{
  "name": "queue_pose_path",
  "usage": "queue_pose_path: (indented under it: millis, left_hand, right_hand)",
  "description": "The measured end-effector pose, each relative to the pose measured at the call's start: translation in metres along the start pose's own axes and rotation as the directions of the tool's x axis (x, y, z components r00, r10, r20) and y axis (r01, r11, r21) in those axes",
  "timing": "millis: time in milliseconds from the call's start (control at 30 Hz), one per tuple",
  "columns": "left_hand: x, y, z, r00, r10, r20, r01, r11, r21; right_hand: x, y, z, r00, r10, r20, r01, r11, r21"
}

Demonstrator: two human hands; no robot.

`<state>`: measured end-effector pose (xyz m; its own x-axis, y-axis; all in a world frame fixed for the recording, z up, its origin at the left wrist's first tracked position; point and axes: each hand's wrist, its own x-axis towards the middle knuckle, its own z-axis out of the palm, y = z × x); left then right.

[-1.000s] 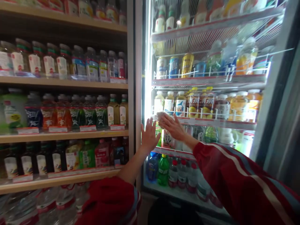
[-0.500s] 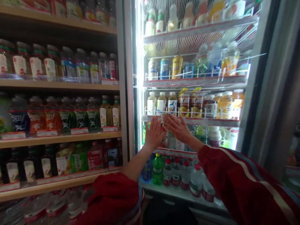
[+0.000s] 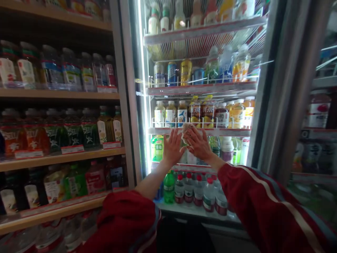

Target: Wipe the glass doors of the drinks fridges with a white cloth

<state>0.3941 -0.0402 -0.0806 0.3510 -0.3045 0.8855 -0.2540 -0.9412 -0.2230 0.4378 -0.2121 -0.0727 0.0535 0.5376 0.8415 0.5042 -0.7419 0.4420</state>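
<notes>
Right hand [image 3: 200, 144] held a crumpled cloth [image 3: 186, 129] under nearly straight fingers; left hand [image 3: 172, 149] — spread, holding nothing — stood just to the cloth's lower left.

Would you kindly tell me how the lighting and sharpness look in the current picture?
In the head view, a tall white light strip glares; same head view, the tan wooden shelves sit dim and soft; again head view, the crumpled beige cloth lacks crisp detail.

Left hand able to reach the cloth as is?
Likely yes: the left hand looks empty beside the cloth, whose left edge is exposed, though the right hand covers part.
</notes>
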Motion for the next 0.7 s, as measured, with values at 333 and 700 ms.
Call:
queue_pose_path:
  millis: [333,700]
  left_hand:
    - [0.007,0.02,0.005,1.0,0.022,0.014,-0.021,0.999,-0.041]
    - [0.013,0.047,0.013,0.994,0.108,0.019,-0.106,0.991,-0.082]
  right_hand:
    - [-0.015,0.017,-0.006,1.0,0.007,-0.02,-0.009,0.997,-0.081]
    - [-0.028,0.056,-0.025,0.974,0.168,-0.152,-0.192,0.967,-0.165]
